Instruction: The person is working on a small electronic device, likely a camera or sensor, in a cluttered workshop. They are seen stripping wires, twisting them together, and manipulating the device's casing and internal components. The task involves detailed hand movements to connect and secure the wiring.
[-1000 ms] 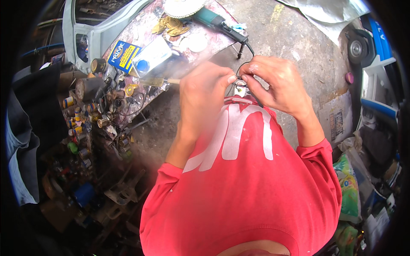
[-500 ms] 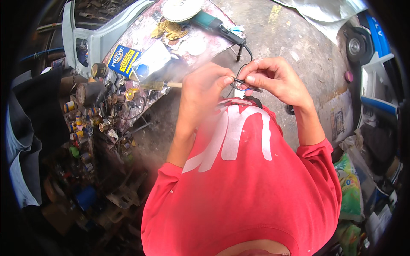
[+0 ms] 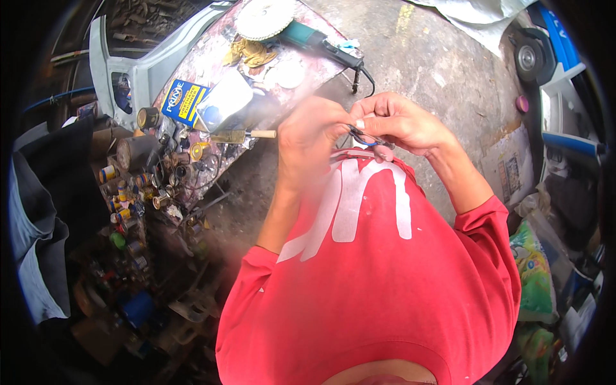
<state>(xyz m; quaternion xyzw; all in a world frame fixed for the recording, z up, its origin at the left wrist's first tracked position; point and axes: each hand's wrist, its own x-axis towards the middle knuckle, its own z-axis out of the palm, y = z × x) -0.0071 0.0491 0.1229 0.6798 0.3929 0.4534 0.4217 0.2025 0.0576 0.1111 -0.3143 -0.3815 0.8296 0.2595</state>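
In front of my red shirt, my two hands meet at chest height over a thin black electrical cord [image 3: 364,136], which has a blue wire showing in it. My left hand [image 3: 309,128] is closed, its fingertips pinching the cord; part of this hand is hazy. My right hand [image 3: 410,128] pinches the cord just beside it, thumb against the index finger. The exact spot where the fingertips meet is partly hidden. Beyond the hands lies a green and black polisher [image 3: 321,43] with a white round pad [image 3: 264,18]. Its black power cord [image 3: 371,82] hangs off the table corner toward my hands.
The paint-stained table [image 3: 321,74] holds a blue and yellow can [image 3: 184,102], a brown cloth [image 3: 250,53] and a wooden-handled brush [image 3: 247,135]. Many small cans [image 3: 131,186] crowd the left. A grey panel frame [image 3: 138,61] stands behind; a wheel [image 3: 529,59] is far right.
My fingertips have shifted on the cord, with the right hand's thumb and fingers drawn nearer the left. The blue wire shows more plainly now. The view has moved slightly.
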